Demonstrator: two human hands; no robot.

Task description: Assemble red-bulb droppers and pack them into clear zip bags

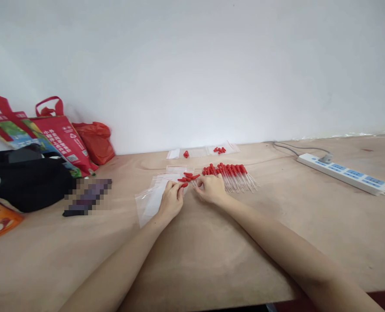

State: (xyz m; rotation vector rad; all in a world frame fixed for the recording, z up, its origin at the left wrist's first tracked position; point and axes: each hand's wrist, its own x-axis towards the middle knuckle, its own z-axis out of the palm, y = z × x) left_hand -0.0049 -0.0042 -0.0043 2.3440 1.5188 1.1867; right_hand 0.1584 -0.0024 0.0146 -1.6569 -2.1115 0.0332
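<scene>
My left hand (172,200) is closed, with its thumb and fingertips pinching a small, elongated red piece (184,185). Just right of it, my right hand (212,189) has its fingers curled together; whatever they may hold is too small to make out. Several loose red pieces (188,175) lie between and beyond the hands. Beside my right hand is a row of red-headed pieces with thin pale stems (233,171), heads pointing toward the wall. Flat clear zip bags (151,197) are spread beneath and left of my left hand.
Near the wall lie more clear bags (199,152) with small red pieces (220,150) on them. A white power strip (344,173) with a grey cable is at right. Shopping bags (60,138), a black bag (33,182) and a partly pixelated dark object (90,197) occupy the left.
</scene>
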